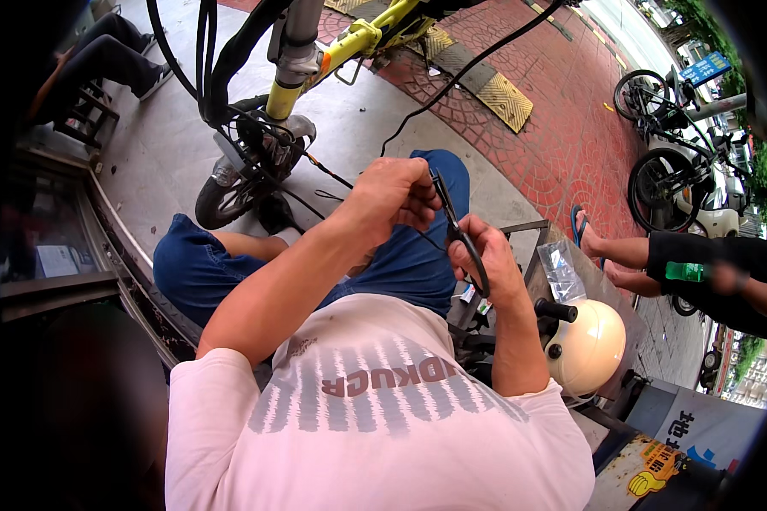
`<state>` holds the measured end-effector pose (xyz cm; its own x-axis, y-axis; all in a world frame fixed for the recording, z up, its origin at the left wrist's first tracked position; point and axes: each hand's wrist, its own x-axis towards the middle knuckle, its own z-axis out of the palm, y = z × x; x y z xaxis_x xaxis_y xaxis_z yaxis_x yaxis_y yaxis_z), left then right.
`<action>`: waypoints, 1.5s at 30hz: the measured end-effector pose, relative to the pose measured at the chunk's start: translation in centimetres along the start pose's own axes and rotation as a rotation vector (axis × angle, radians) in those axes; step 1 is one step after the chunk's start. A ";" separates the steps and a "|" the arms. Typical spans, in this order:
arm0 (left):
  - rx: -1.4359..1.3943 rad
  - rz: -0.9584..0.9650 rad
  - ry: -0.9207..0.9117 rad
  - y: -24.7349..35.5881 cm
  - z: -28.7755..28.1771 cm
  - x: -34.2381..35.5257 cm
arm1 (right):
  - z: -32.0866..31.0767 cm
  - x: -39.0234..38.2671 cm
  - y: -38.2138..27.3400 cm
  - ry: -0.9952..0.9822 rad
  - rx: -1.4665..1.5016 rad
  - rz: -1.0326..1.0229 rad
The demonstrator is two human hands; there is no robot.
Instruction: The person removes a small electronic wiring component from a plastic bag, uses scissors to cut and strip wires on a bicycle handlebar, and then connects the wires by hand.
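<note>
- A single fisheye view sits on the person's head and looks steeply down over a white shirt [375,426] and both forearms.
- It faces forward onto grey pavement [162,145] and a yellow bicycle [349,43] near the top edge.
- The hands sit close, mid-frame.
- Straight lines bend toward the dark round rim.

Outdoor spot in plain daylight, looks like a sidewalk. Grey concrete floor [170,145] up close, then red patterned brick paving [562,128] with a yellow-and-black ramp strip [503,98] lying across it. Dark glass shopfront frame [51,247] on the left. Bikes and a scooter [682,170] parked far right, green trees [763,170] behind them.
</note>
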<state>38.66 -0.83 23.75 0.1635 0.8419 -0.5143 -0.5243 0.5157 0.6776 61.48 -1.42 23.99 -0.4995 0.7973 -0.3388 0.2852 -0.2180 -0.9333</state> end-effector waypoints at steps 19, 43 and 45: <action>-0.031 0.016 -0.275 -1.9 1.1 -1.9 | -10.7 9.7 23.1 0.436 -0.891 0.513; 0.714 0.963 0.114 6.4 -0.6 -10.3 | 6.3 5.7 -12.1 -0.132 0.490 -0.667; 0.654 0.890 0.083 7.3 -1.0 -11.6 | 6.9 6.5 -12.7 -0.161 0.452 -0.716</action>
<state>32.17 -6.96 34.11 -0.1213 0.9530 0.2776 0.1200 -0.2635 0.9572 48.94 2.63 32.86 -0.5543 0.7464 0.3683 -0.4787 0.0760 -0.8747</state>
